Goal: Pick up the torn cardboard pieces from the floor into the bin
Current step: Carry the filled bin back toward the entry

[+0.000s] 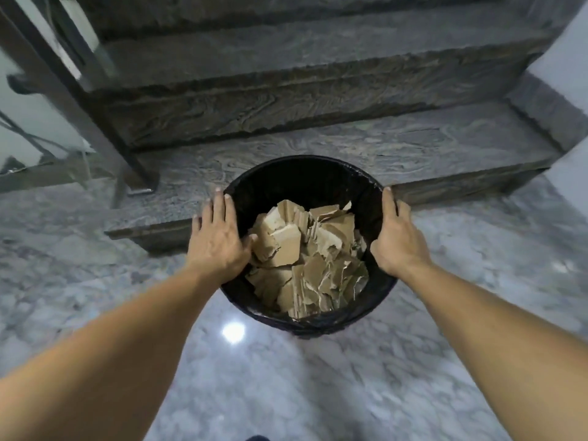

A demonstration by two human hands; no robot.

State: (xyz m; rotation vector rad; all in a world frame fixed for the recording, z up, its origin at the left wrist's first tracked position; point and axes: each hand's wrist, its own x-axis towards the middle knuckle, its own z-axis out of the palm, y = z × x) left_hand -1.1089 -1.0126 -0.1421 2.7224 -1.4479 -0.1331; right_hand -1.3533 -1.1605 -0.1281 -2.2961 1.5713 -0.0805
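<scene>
On the shiny gray marble floor (95, 281), right in front of the bottom step of some stone stairs (318, 148), stands a round black bin (305, 176). It stands upright, with its open mouth facing up toward the camera. A black bag lines the inside and folds over the rim.

Both hands are on the bin, one on each side. The left hand (219, 237) lies flat on the left side of the rim. Its fingers are straight and spread a little, pointing away toward the stairs. Its thumb reaches over the rim and comes just beside a piece of cardboard inside. The right hand (397, 240) rests on the right side of the rim. Its fingers are straight and close together, pressed along the outside edge of the bin. Its thumb cannot be seen well. Neither hand is curled around anything.

Inside the bin is a big pile of torn cardboard pieces (305, 256). They are brown and tan, with rough ripped edges. They lie every which way, some flat and some standing on edge, so the pile points no one way. The pile fills much of the bin.

A bright spot of light shines on the floor near the bin. A dark metal railing post (105, 122) stands on the left by the stairs.
</scene>
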